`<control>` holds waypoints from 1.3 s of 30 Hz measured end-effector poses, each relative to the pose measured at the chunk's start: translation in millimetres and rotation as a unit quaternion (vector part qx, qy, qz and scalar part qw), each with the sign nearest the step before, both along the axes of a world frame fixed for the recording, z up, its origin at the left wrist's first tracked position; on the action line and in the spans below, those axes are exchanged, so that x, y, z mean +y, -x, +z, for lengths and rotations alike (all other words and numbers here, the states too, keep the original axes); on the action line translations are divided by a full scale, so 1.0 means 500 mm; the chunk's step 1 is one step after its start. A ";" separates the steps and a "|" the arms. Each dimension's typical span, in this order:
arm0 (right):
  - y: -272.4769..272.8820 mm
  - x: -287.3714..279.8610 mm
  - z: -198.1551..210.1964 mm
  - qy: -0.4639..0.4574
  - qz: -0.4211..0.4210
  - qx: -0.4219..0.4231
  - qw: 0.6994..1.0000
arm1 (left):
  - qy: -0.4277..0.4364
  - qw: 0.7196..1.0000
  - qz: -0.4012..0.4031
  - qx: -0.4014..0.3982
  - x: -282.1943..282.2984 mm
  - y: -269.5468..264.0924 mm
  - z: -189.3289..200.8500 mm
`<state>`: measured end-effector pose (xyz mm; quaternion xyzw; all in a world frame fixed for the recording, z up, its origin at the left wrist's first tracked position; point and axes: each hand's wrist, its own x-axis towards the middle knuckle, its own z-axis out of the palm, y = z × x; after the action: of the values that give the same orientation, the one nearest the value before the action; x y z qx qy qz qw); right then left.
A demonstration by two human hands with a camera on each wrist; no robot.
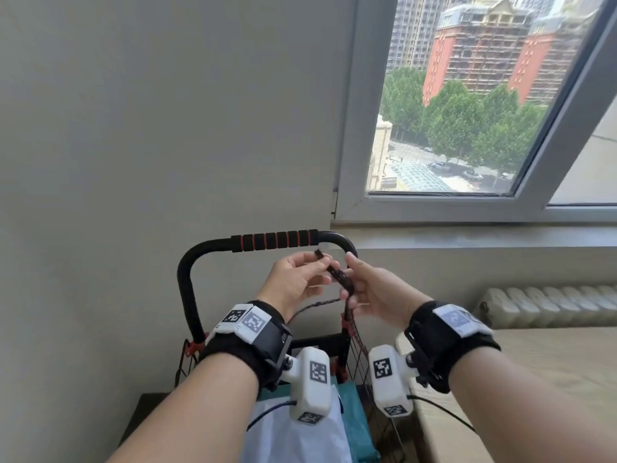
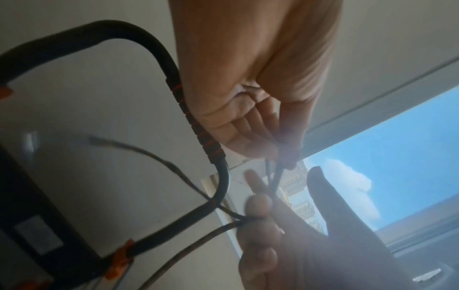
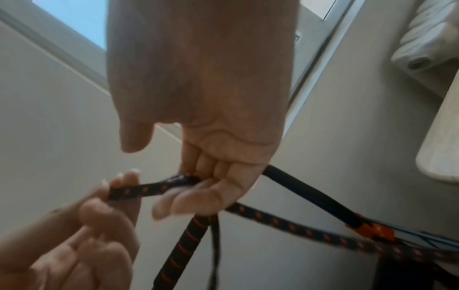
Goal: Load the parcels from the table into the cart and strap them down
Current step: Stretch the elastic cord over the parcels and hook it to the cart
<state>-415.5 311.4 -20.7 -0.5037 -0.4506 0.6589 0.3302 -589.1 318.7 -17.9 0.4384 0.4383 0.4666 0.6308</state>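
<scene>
Black elastic strap point(image 1: 341, 279) flecked with red is running between both hands, raised just in front of the cart point(image 1: 191, 295) handle, whose foam sleeve is black with red rings. Left hand point(image 1: 295, 282) is pinching one end of the strap between thumb and fingertips, grip closed on it, a dark end piece poking above the fingers. Right hand point(image 1: 374, 292) is curling its fingers round the strap a little further along, thumb lifted; two lengths are trailing down from it toward the cart's wire side. Parcels are sitting in the cart below the wrists: a white bag point(image 1: 300, 436) on top and a teal one point(image 1: 355, 419) beside it, both partly hidden by the wrist cameras. Pale worktop point(image 1: 534, 379) is lying just right of the cart, its visible part bare. Plain grey-white wall is standing behind the cart; a window point(image 1: 467, 95) is opening above a sill at upper right, showing trees, a street and tall red-brown buildings. White radiator point(image 1: 551, 305) is sitting under the sill, beyond the worktop. Wrist views are blurred but confirming both holds.
</scene>
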 end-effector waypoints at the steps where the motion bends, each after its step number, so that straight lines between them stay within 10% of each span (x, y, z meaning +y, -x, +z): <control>1: -0.015 -0.012 0.013 -0.027 -0.011 -0.020 0.999 | 0.012 0.999 0.027 -0.022 -0.010 -0.010 0.004; 6: -0.093 -0.083 0.078 -0.124 0.025 -0.121 0.985 | 0.032 0.995 0.033 -0.090 -0.066 -0.068 0.039; 13: -0.215 -0.163 0.125 -0.172 0.017 -0.248 0.953 | -0.058 0.977 -0.110 0.175 -0.152 -0.205 0.077; 21: -0.310 -0.227 0.142 -0.111 0.098 -0.462 0.874 | -0.043 0.974 -0.190 0.116 -0.203 -0.335 0.092; 39: -0.400 -0.240 0.204 -0.066 0.107 -0.535 0.836 | -0.061 0.974 -0.142 0.164 -0.202 -0.369 0.139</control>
<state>-215.7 191.3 81.1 -0.7035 -0.6502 0.2868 -0.0026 -404.7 217.6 51.5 0.6042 0.4394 0.3200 0.5826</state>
